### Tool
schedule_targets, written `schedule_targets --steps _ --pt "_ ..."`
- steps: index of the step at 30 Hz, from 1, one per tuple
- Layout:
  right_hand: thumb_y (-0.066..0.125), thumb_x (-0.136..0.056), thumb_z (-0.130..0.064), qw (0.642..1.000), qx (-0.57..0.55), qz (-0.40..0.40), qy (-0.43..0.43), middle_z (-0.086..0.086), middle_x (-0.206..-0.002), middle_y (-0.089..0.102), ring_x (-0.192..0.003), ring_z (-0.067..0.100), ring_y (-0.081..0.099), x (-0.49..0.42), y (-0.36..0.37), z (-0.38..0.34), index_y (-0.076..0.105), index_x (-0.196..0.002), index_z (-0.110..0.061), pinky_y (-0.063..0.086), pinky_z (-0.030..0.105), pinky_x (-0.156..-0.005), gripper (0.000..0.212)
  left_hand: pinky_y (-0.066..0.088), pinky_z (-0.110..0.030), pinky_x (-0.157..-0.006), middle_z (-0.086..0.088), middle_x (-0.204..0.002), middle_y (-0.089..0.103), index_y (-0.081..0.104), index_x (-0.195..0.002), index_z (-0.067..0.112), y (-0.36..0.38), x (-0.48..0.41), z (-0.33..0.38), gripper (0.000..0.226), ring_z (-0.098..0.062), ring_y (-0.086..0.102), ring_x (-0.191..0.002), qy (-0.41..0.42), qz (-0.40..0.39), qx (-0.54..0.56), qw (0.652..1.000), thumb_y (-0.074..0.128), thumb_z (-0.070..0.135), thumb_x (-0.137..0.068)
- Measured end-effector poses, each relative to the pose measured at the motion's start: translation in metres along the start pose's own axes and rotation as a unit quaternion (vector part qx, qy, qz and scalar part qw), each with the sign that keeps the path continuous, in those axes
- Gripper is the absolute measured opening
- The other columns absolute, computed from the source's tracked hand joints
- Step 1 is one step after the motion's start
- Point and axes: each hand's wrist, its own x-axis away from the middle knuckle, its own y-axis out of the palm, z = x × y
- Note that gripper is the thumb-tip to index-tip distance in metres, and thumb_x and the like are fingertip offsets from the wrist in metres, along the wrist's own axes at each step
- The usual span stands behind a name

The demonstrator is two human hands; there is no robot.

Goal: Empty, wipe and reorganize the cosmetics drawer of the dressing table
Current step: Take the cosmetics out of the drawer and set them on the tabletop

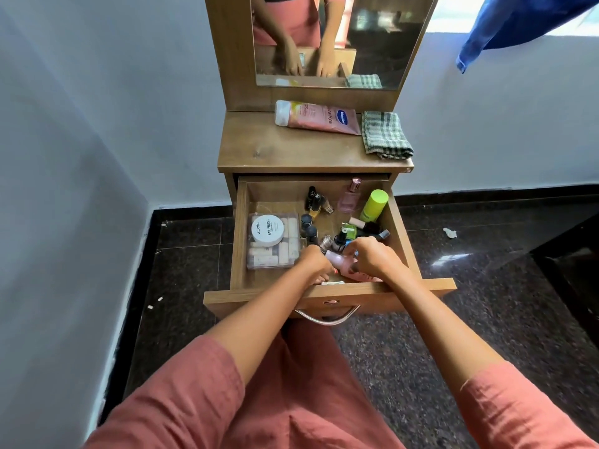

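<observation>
Two hands were down in the open drawer (pixel 240 241) of the table (pixel 291 147). The right hand (pixel 377 257) curled over a pink bottle (pixel 338 258) near the drawer front, and the left hand (pixel 316 264) curled beside it, hold unclear. A clear box (pixel 275 254), nail polishes (pixel 314 202) and a green tube (pixel 374 205) lay inside. A checked cloth (pixel 385 134) sat on the table.

In mid-frame, the open drawer (pixel 240 247) holds a green bottle (pixel 374 205) and a clear box (pixel 285 254) topped by a white jar (pixel 267 230). At its lower edge, the right hand (pixel 372 257) curls over a pink bottle (pixel 340 262), with the left hand (pixel 316 260) curled just beside the cap. Higher up, a tube (pixel 317 118) and a folded cloth (pixel 385 134) lie on the table (pixel 285 150).
</observation>
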Motion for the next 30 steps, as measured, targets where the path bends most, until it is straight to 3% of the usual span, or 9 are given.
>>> schedule_targets --steps 3,5,6,8,9,12,20,25,30 --pt "0.06 -0.081 -0.009 1.0 0.012 -0.012 -0.011 0.006 -0.128 0.058 -0.115 0.027 0.056 -0.002 -0.002 0.0 0.057 -0.122 -0.026 0.047 0.035 -0.088 0.044 0.041 -0.015 -0.052 -0.012 -0.099 0.066 0.048 -0.072 0.004 0.006 -0.009 -0.001 0.02 -0.012 0.055 -0.068 -0.02 -0.039 0.05 0.998 0.054 0.009 -0.091" --pt "0.059 -0.08 -0.009 1.0 0.013 -0.018 -0.019 0.005 -0.125 0.059 -0.114 0.026 0.056 -0.003 -0.003 0.0 0.059 -0.12 -0.026 0.048 0.036 -0.088 0.044 0.048 -0.015 -0.058 -0.016 -0.118 0.062 0.054 -0.101 -0.003 0.007 -0.009 -0.001 0.012 -0.015 0.063 -0.08 -0.022 -0.044 0.093 0.994 0.053 0.003 -0.091" --pt "0.058 -0.079 -0.009 0.999 0.016 -0.02 -0.024 0.005 -0.124 0.061 -0.113 0.027 0.057 -0.003 -0.003 0.001 0.06 -0.119 -0.026 0.049 0.037 -0.088 0.043 0.047 -0.013 -0.051 -0.018 -0.115 0.063 0.053 -0.108 -0.005 0.006 -0.004 -0.001 0.018 -0.016 0.066 -0.085 -0.022 -0.048 0.108 0.993 0.052 0.001 -0.09" --pt "0.054 -0.079 -0.009 0.999 0.018 -0.021 -0.033 0.007 -0.121 0.063 -0.111 0.028 0.057 -0.003 -0.003 0.001 0.062 -0.116 -0.024 0.05 0.038 -0.088 0.04 0.04 -0.009 -0.033 -0.016 -0.093 0.063 0.054 -0.086 -0.003 0.006 -0.003 -0.001 0.004 -0.012 0.068 -0.071 -0.019 -0.054 0.134 0.989 0.052 -0.003 -0.089" --pt "0.054 -0.08 -0.011 0.999 0.016 -0.017 -0.034 0.007 -0.12 0.063 -0.11 0.029 0.058 -0.003 -0.003 0.0 0.063 -0.115 -0.024 0.05 0.038 -0.087 0.038 0.039 -0.01 -0.03 -0.015 -0.086 0.061 0.05 -0.073 0.0 0.006 -0.007 -0.003 0.016 -0.009 0.067 -0.061 -0.023 -0.055 0.142 0.988 0.052 -0.005 -0.089" --pt "0.054 -0.083 -0.021 1.0 -0.004 -0.002 -0.029 0.008 -0.118 0.063 -0.109 0.032 0.058 0.0 -0.004 -0.001 0.065 -0.11 -0.022 0.048 0.038 -0.087 0.03 0.045 -0.011 -0.035 -0.011 -0.074 0.055 0.049 -0.069 0.0 0.003 0.0 -0.001 0.02 -0.01 0.059 -0.048 -0.02 -0.054 0.184 0.981 0.052 -0.011 -0.086" --pt "0.069 -0.071 -0.014 0.987 -0.144 0.047 -0.052 0.006 -0.096 0.068 -0.09 0.025 0.064 0.005 -0.009 0.004 0.069 -0.096 -0.014 0.052 0.037 -0.075 0.024 0.046 -0.017 -0.045 -0.015 -0.093 0.061 0.059 -0.1 -0.007 -0.007 0.012 -0.001 0.025 -0.021 0.059 -0.081 0.068 0.019 0.161 0.984 0.065 -0.008 -0.076" --pt "0.076 -0.07 -0.008 0.968 -0.226 0.08 -0.075 -0.001 -0.097 0.059 -0.089 0.021 0.063 0.008 -0.03 -0.002 0.066 -0.101 -0.009 0.052 0.036 -0.078 0.032 0.052 -0.035 -0.073 -0.015 -0.087 0.065 0.053 -0.07 0.017 -0.024 0.027 0.005 0.027 -0.021 0.059 -0.08 0.182 0.088 0.093 0.975 0.072 -0.002 -0.07" --pt "0.074 -0.07 0.002 0.934 -0.316 0.126 -0.107 -0.002 -0.092 0.058 -0.089 0.024 0.063 0.013 -0.058 -0.019 0.062 -0.107 -0.001 0.052 0.03 -0.078 0.04 0.051 -0.032 -0.072 0.001 -0.077 0.059 0.053 -0.086 0.014 -0.046 0.045 0.016 0.028 -0.017 0.058 -0.08 0.265 0.13 0.139 0.945 0.067 -0.006 -0.073"
